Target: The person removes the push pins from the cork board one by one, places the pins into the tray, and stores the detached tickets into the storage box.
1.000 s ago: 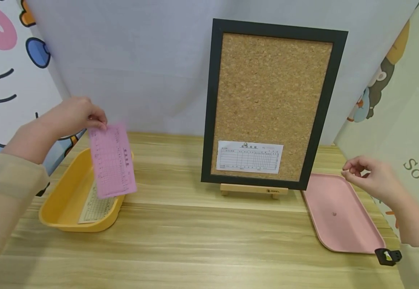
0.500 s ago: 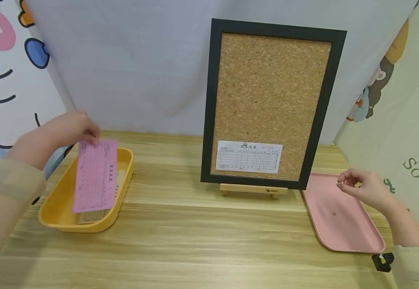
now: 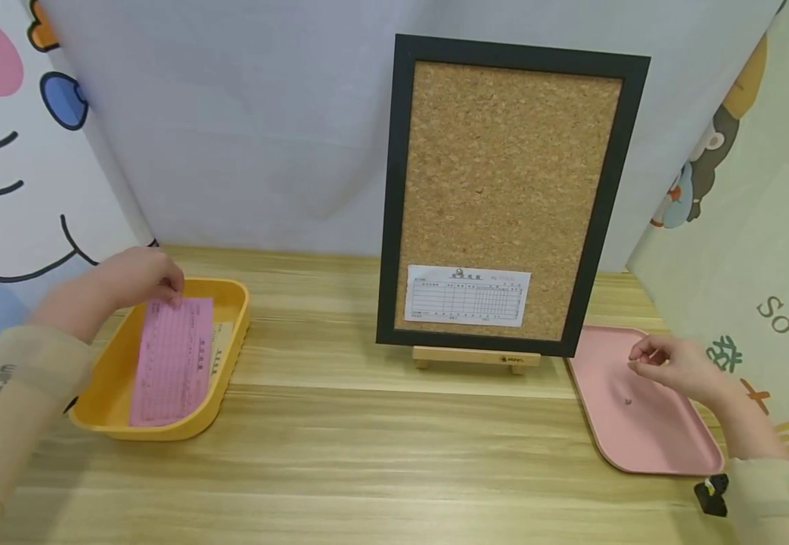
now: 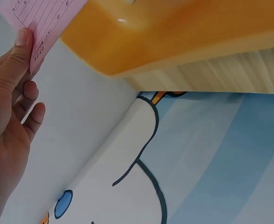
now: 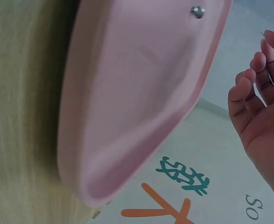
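My left hand (image 3: 145, 278) pinches the top edge of a pink printed form (image 3: 172, 363), held inside the yellow bin (image 3: 104, 378). A cream printed form (image 3: 220, 341) shows partly behind it. In the left wrist view the thumb (image 4: 22, 39) presses on the pink form's corner. Over the pink tray (image 3: 612, 435), my right hand (image 3: 680, 367) has thumb and forefinger pinched together. A thin point of a pushpin (image 5: 263, 34) sticks out between these fingertips; its head is hidden. On the tray lies another silver pushpin (image 5: 198, 12).
A black-framed cork board (image 3: 510, 174) stands upright on a small wooden easel (image 3: 476, 356) at mid-table. A white printed form (image 3: 467, 297) is fixed low on it by a pushpin (image 3: 459, 271). The wooden table (image 3: 367, 454) spreads in front.
My left hand has moved down and slightly left, lowering the pink form into the yellow bin over the cream form. My right hand has shifted a little left and down above the tray.
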Available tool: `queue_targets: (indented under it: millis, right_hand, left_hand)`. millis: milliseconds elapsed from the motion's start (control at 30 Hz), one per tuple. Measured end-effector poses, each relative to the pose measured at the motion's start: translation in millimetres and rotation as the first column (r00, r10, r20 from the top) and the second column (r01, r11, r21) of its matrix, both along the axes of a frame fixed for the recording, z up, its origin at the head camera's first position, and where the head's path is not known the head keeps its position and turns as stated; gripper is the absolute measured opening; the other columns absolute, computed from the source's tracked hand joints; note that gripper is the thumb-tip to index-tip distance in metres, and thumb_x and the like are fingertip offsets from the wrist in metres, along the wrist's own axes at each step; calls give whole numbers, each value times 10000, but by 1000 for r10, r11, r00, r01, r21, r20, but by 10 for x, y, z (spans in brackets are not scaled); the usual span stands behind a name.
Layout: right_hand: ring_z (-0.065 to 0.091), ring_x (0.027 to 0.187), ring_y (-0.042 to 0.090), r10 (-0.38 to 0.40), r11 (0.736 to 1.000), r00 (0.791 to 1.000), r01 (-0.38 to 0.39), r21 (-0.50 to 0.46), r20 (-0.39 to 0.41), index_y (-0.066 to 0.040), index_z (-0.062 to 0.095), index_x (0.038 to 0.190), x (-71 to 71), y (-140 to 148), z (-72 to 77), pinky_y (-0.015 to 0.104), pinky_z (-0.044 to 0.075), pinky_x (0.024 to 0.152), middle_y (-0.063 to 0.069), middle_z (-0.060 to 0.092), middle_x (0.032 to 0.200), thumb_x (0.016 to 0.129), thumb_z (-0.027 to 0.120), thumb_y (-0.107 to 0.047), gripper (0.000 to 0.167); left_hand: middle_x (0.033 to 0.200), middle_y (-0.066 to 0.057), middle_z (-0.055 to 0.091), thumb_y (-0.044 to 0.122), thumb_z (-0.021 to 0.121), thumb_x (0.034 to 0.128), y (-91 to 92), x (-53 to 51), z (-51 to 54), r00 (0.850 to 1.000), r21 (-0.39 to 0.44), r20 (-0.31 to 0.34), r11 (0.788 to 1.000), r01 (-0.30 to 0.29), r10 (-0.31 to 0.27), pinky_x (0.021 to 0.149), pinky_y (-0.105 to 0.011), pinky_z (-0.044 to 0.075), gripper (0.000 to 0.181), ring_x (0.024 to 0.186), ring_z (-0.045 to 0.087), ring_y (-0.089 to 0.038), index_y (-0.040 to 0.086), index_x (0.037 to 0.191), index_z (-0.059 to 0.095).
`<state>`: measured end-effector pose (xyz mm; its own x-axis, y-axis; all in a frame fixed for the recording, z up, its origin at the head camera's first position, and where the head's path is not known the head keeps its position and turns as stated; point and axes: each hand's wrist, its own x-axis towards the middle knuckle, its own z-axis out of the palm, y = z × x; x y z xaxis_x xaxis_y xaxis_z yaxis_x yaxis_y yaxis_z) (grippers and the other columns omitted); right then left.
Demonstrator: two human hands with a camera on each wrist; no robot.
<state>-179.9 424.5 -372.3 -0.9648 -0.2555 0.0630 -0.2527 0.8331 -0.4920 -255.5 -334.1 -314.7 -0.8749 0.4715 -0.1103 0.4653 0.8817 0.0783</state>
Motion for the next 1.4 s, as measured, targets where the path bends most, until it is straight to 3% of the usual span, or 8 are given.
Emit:
queue_targets:
  millis: [400, 600, 733, 900, 1067, 1233, 1400]
  right_hand:
    - [454, 617, 33, -5, 1000, 993, 3, 14, 115, -19, 623, 895, -107, 14, -143, 229, 428, 504, 22, 547, 782, 848, 641, -70, 72]
    - [448, 643, 67, -24, 997, 987, 12, 76, 158, -45, 618, 901, -166, 32, -171, 225, 413, 537, 26, 546, 797, 842, 650, -104, 89]
    - [443, 650, 65, -28, 994, 985, 10, 107, 169, -61, 619, 898, -187, 37, -208, 222, 390, 556, 8, 553, 797, 838, 683, -134, 114]
    - [434, 644, 71, -30, 993, 983, 8, 122, 179, -66, 623, 895, -198, 54, -259, 223, 370, 566, -7, 547, 774, 841, 700, -161, 134]
    - [436, 659, 81, -36, 995, 976, 15, 98, 216, -46, 616, 915, -197, 79, -288, 219, 370, 573, 3, 541, 790, 849, 690, -159, 150]
    - [438, 653, 68, -21, 997, 976, 4, 80, 219, -37, 620, 922, -193, 112, -300, 216, 379, 577, 7, 553, 799, 846, 688, -140, 145]
    - [449, 668, 80, -40, 996, 974, 21, 89, 221, -39, 619, 939, -173, 130, -270, 224, 390, 580, 6, 559, 814, 852, 677, -139, 145]
  left_hand:
    - [701, 53, 539, 144, 738, 804, -18, -14, -281, 999, 1, 40, 1000, 28, -28, 662, -327, 418, 122, 699, 463, -144, 150, 725, 646]
    - [724, 35, 540, 118, 719, 808, 33, -15, -374, 998, -44, 60, 999, -13, 16, 676, -350, 416, 114, 706, 466, -165, 157, 730, 646]
    - [737, 27, 546, 98, 719, 793, 49, -16, -424, 999, -66, 51, 998, -9, 12, 694, -381, 432, 102, 714, 462, -183, 151, 739, 652]
    - [738, 27, 544, 81, 702, 789, 61, -21, -453, 998, -78, 57, 997, -7, 11, 688, -388, 428, 102, 714, 454, -186, 156, 747, 647]
    - [849, -10, 612, 108, 707, 815, 73, -19, -457, 996, -82, 70, 996, -43, 49, 755, -448, 451, 90, 795, 519, -231, 111, 905, 698]
    - [999, -93, 647, 136, 741, 798, 82, -37, -449, 999, -68, 11, 997, -32, 33, 843, -533, 446, 268, 945, 579, -321, 57, 1048, 687]
    - [1038, -119, 640, 156, 746, 796, 149, -27, -385, 998, -24, -51, 999, -22, 21, 858, -528, 450, 323, 965, 584, -334, 36, 1083, 661]
